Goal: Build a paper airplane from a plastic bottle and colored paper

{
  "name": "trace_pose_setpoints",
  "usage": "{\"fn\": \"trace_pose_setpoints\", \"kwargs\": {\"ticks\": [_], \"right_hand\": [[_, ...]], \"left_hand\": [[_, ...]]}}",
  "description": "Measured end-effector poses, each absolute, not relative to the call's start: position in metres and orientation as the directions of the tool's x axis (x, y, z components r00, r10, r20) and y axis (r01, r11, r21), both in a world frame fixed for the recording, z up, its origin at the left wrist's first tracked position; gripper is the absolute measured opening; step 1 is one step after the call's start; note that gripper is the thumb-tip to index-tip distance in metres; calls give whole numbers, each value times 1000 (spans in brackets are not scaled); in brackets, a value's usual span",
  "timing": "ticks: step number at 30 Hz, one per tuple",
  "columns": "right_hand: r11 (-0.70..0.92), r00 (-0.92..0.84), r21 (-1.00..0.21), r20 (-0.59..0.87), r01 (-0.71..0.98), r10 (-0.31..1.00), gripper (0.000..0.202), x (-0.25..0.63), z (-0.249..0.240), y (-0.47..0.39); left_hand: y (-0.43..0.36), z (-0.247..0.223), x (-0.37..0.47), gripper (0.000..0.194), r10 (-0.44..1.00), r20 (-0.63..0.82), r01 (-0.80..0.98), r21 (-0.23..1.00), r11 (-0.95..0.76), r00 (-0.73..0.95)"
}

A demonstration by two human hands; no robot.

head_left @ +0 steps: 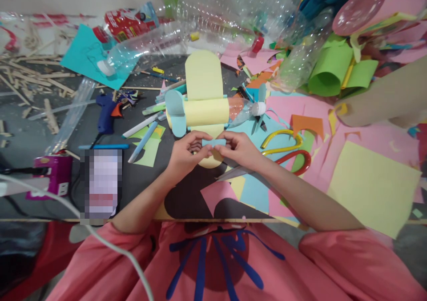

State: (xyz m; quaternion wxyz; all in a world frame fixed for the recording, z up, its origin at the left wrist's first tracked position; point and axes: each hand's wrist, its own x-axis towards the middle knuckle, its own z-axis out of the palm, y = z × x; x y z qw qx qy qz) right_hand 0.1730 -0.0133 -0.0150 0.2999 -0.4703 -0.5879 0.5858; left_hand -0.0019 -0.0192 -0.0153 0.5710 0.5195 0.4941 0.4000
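Note:
A small light-blue paper piece [214, 143] is pinched at both ends between my two hands. My left hand [191, 150] has its fingers closed on the left end, and my right hand [239, 148] is closed on the right end. Just beyond them lies a model airplane [207, 110], a bottle wrapped in pale yellow paper with rounded yellow wings, a light-blue tail and a white cap. Its nearer wing passes partly beneath my hands. Scissors [302, 161] with red and yellow handles lie beside my right forearm, blades pointing left.
A blue glue gun [106, 114], a phone [102, 183] and a magenta box [53, 176] are at left. Wood sticks [31, 76] lie farther left. Plastic bottles [147, 43] line the back. Pink sheets [290, 105], a yellow sheet [373, 187] and a person's arm [387, 94] are at right.

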Motion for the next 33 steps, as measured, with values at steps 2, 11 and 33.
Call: {"fn": "trace_pose_setpoints", "kwargs": {"ticks": [2, 11, 33], "right_hand": [[-127, -374, -972, -195, 199, 907, 23, 173, -15, -13], [-161, -346, -973, -210, 164, 914, 26, 174, -22, -14], [-149, -277, -982, -176, 117, 945, 30, 174, -21, -12]], "left_hand": [[-20, -15, -1, 18, 971, -150, 51, 988, 143, 186], [-19, -17, -4, 25, 980, -106, 55, 994, 98, 170], [-15, -15, -4, 35, 987, -116, 9, 993, 116, 108]]}}
